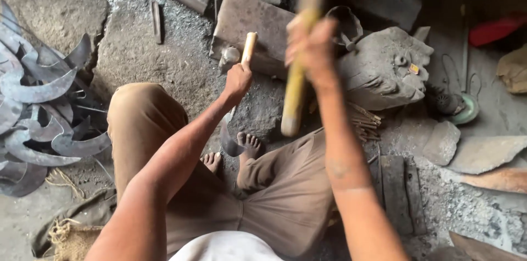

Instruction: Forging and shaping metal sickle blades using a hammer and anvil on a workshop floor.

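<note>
Right hand: my right hand (312,47) is closed around the yellowish wooden handle (296,82) of a hammer, raised high in front of me; the hand is blurred.
Hammer head: at the top edge of the view, smeared and partly cut off, so I cannot make out its shape.
Handle end: the free lower end hangs above my right knee, clear of the ground.
Left hand: my left hand (237,80) is closed around a short pale wooden grip (249,47) that points up and away from me.
Gripped piece: below my left hand a curved grey metal blade (228,139) runs down toward my bare foot (250,143); my forearm hides where blade and grip meet.
Near the grip: a small rounded metal lump (229,57) sits just beside the grip's tip, against a flat grey block (250,25); I cannot tell whether they touch.
Body: I sit on the ground in brown trousers with legs folded; my second foot (212,161) is half hidden under my left arm.
Right of the hammer: a rough, dust-covered stone or stump (384,69) with small bits on top, too blurred to name.
Far left: a heap of curved sickle-like blades (38,113), cut off by the frame.
Ground: ash, grit and flat stone fragments (483,154) on the right.
</note>
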